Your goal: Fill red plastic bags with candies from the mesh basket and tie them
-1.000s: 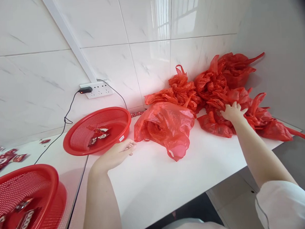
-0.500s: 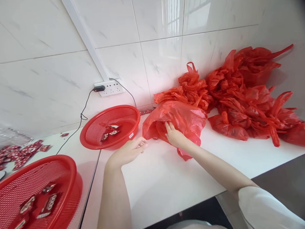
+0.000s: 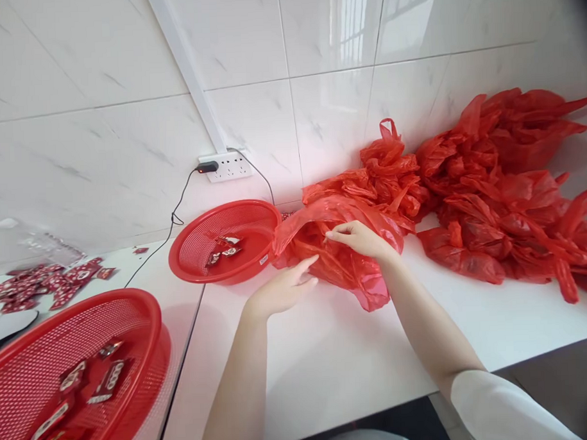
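Observation:
A crumpled red plastic bag (image 3: 346,276) lies on the white table with its mouth facing me, more red film showing inside. My right hand (image 3: 359,239) is over that mouth, thumb and forefinger pinched on a bit of the thin film. At the bag's near left edge is my left hand (image 3: 284,288), forefinger stretched out and thumb apart, with nothing held in it. Whether its fingertip touches the film I cannot tell. Just left of the bag stands a red mesh basket (image 3: 179,266) with a few small wrapped packets (image 3: 226,247) in it.
A larger red basket (image 3: 155,308) with several wrapped packets stands at the near left. Beyond it lies a heap of small red packets (image 3: 50,283). Filled red bags (image 3: 496,226) are piled along the right. A cable (image 3: 180,201) runs from the wall socket (image 3: 229,166) onto the table.
My right hand has drawn back from inside the bag and closed its fingertips on film. My left hand has moved right, nearer the bag's opening. The view has swung slightly left.

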Available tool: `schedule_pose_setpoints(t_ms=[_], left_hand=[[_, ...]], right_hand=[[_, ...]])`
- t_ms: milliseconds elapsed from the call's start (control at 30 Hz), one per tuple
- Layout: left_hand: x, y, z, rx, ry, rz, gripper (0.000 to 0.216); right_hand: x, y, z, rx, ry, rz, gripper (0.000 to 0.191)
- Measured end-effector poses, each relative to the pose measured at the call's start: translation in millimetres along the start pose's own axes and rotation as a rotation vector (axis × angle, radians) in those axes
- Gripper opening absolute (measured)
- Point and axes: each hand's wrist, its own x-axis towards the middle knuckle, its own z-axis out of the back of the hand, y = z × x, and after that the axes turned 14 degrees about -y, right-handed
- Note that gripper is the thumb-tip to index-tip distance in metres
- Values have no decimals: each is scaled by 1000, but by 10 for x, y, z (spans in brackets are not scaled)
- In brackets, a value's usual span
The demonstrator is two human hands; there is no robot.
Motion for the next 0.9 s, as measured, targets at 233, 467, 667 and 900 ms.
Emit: schedule_pose_setpoints(t_ms=[233, 467, 667, 900], left_hand=[[171, 62, -187, 84, 14, -5, 60], [148, 23, -87, 33, -187, 34, 62], [192, -17, -120, -128, -335, -142, 40], [152, 146, 156, -17, -564, -69, 15]], right_hand=[[-87, 101, 75, 432, 80, 54, 37], [-134, 142, 15, 495, 238, 52, 26], [-206, 294, -150, 402, 295, 143, 25], [-181, 46, -227, -216, 224, 50, 78]])
